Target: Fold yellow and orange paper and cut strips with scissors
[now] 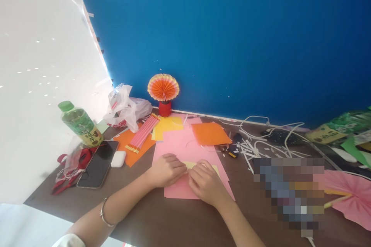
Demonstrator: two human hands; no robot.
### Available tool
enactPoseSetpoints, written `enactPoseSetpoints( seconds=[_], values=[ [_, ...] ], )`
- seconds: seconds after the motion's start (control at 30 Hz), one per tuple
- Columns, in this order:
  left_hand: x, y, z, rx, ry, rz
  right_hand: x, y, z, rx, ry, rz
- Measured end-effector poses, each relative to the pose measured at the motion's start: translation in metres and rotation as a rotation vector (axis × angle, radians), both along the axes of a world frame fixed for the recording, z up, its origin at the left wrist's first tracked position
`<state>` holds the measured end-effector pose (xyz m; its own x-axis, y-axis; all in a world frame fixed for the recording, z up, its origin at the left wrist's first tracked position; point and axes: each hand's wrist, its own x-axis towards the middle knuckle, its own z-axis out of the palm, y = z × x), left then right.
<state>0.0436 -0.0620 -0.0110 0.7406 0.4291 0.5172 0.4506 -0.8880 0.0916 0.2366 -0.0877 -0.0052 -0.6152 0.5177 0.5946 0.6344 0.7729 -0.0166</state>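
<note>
My left hand (167, 170) and my right hand (206, 182) meet over a stack of pink paper (174, 146) on the dark table. Both have curled fingers, pinched close together on a pale yellow paper (215, 168). Only its upper edge shows; the fingers cover the rest, so any fold in it is hidden. Behind them stands a round pleated paper fan (163, 88), orange with pink and yellow rings, on a red base (165, 109). Pleated pink strips with yellow ends (143, 133) lie to the left of the stack, on orange paper (139, 155).
Orange sheets (211, 134) and yellow paper (167, 128) lie behind my hands. At left are a green-capped bottle (81, 123), a phone (98, 164), a white case (118, 159), red scissors (68, 170) and a plastic bag (127, 106). White cables (286, 139) and a pink fan (350, 197) lie right.
</note>
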Motion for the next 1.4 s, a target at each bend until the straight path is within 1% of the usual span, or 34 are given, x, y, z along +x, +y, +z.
enactPoseSetpoints(
  seconds=[0.1, 0.27, 0.37, 0.43, 0.53, 0.57, 0.7, 0.77, 0.83, 0.93, 1.13, 1.17, 1.2, 1.23, 1.3, 1.33, 1.37, 1.4],
  values=[
    [-0.003, 0.002, 0.003, -0.028, -0.005, 0.015, 0.002, -0.001, 0.004, -0.007, 0.009, -0.022],
    [-0.010, 0.008, 0.004, -0.087, -0.087, 0.080, 0.008, 0.000, 0.007, -0.037, -0.007, -0.081],
    [-0.011, 0.009, 0.002, -0.140, -0.114, 0.131, 0.008, 0.000, 0.005, -0.045, -0.030, -0.062],
    [-0.010, 0.009, 0.002, -0.159, -0.111, 0.118, 0.007, 0.000, 0.004, -0.040, -0.049, -0.040],
    [-0.007, 0.010, 0.002, -0.136, -0.087, 0.032, 0.005, 0.000, 0.004, -0.029, -0.068, -0.041],
    [-0.007, 0.010, 0.002, -0.123, -0.091, 0.021, 0.005, 0.000, 0.005, -0.026, -0.068, -0.050],
    [-0.008, 0.013, 0.003, -0.072, -0.136, 0.052, 0.005, 0.000, 0.009, -0.020, -0.041, -0.069],
    [-0.012, 0.015, 0.002, -0.080, -0.152, 0.082, 0.007, 0.000, 0.010, -0.018, -0.026, -0.075],
    [-0.017, 0.018, 0.000, -0.129, -0.178, 0.127, 0.010, 0.001, 0.012, -0.018, -0.015, -0.090],
    [-0.024, 0.024, -0.002, -0.223, -0.269, 0.192, 0.016, 0.002, 0.014, -0.035, -0.001, -0.124],
    [-0.027, 0.032, -0.008, -0.363, -0.426, 0.187, 0.025, 0.002, 0.018, -0.111, 0.070, -0.139],
    [-0.030, 0.034, -0.009, -0.393, -0.462, 0.219, 0.027, 0.003, 0.018, -0.115, 0.084, -0.142],
    [-0.033, 0.037, -0.009, -0.421, -0.508, 0.276, 0.029, 0.004, 0.018, -0.113, 0.097, -0.151],
    [-0.037, 0.039, -0.008, -0.446, -0.561, 0.352, 0.032, 0.004, 0.017, -0.108, 0.114, -0.166],
    [-0.045, 0.044, -0.006, -0.490, -0.672, 0.546, 0.036, 0.006, 0.016, -0.098, 0.151, -0.202],
    [-0.048, 0.046, -0.005, -0.516, -0.703, 0.607, 0.038, 0.007, 0.015, -0.099, 0.171, -0.217],
    [-0.050, 0.047, -0.004, -0.545, -0.724, 0.636, 0.038, 0.008, 0.013, -0.108, 0.193, -0.227],
    [-0.050, 0.047, -0.003, -0.580, -0.737, 0.633, 0.038, 0.009, 0.011, -0.125, 0.220, -0.235]
  ],
)
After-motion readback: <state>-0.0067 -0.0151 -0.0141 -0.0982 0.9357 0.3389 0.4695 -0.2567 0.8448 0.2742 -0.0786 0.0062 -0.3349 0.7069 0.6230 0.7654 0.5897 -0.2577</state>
